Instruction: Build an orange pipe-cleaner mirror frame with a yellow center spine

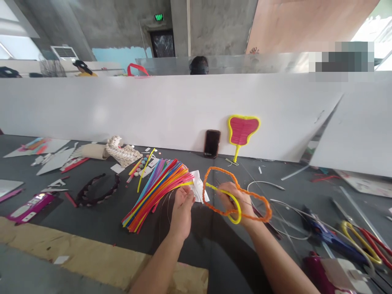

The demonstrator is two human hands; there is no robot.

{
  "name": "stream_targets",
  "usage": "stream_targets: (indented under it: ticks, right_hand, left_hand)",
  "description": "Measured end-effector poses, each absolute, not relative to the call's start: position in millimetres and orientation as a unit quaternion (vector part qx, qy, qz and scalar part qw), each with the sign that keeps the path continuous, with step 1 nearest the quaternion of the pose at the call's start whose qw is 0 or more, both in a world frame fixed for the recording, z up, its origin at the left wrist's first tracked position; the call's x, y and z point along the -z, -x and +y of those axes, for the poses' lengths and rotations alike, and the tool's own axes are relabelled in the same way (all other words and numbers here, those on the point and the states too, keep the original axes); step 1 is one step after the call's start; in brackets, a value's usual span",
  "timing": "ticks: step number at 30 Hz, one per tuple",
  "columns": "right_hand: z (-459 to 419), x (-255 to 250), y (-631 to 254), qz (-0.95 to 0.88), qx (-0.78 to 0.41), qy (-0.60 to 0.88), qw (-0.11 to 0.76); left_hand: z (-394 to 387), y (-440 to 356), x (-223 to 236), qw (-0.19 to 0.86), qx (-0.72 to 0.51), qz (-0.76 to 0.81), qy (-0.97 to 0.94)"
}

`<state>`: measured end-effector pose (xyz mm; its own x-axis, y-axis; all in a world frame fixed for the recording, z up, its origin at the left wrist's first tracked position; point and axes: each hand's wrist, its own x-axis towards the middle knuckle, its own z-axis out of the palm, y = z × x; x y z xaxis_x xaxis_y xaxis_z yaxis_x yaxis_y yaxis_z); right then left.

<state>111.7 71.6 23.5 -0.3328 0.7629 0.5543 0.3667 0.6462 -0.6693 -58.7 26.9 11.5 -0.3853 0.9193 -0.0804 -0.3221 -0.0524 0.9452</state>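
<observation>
My left hand (pixel 182 208) is closed in a pinch on one end of a yellow pipe cleaner (pixel 225 196), right beside a fanned pile of coloured pipe cleaners (pixel 156 185). My right hand (pixel 237 200) is closed around an orange pipe-cleaner loop (pixel 266 208) and the curled other end of the yellow one. Both hands hover just above the dark grey table (pixel 101 220). A white paper scrap (pixel 198 183) lies under the yellow strand.
A pink fan with a yellow rim (pixel 242 131) and a dark phone (pixel 212 143) lean on the white partition (pixel 153 110). Scissors (pixel 366 241), a blue glue gun (pixel 324 234) and white wires lie right. A black headband (pixel 96 190), pink package (pixel 30 206) and shells sit left.
</observation>
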Motion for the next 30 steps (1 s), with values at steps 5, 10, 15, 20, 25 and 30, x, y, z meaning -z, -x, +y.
stream_targets:
  ticks: [5, 10, 15, 20, 25, 30]
  right_hand:
    - [74.7, -17.1, -121.7, -0.806, -0.072, 0.372, 0.455]
    - [77.5, -17.8, -121.0, -0.817, 0.088, 0.354, 0.447]
    - [75.6, -20.7, -114.7, -0.811, 0.155, 0.327, 0.459]
    - [76.7, -17.3, -114.1, -0.802, 0.158, 0.329, 0.472]
    - [77.9, -17.8, -114.0, -0.792, 0.150, 0.335, 0.488]
    - [78.4, -16.5, -114.1, -0.790, 0.113, 0.336, 0.500]
  left_hand:
    - [16.1, 53.5, -19.5, 0.642, -0.560, 0.403, -0.334]
    - [-2.8, 37.4, -17.8, 0.829, -0.352, 0.246, -0.359]
    - [-13.0, 21.6, -9.3, 0.882, -0.344, 0.124, -0.298]
    - [-14.7, 23.1, -6.3, 0.885, -0.376, 0.066, -0.265]
    - [-16.2, 18.4, -7.1, 0.890, -0.384, 0.081, -0.232]
    - [-14.6, 14.6, -6.8, 0.877, -0.417, 0.128, -0.200]
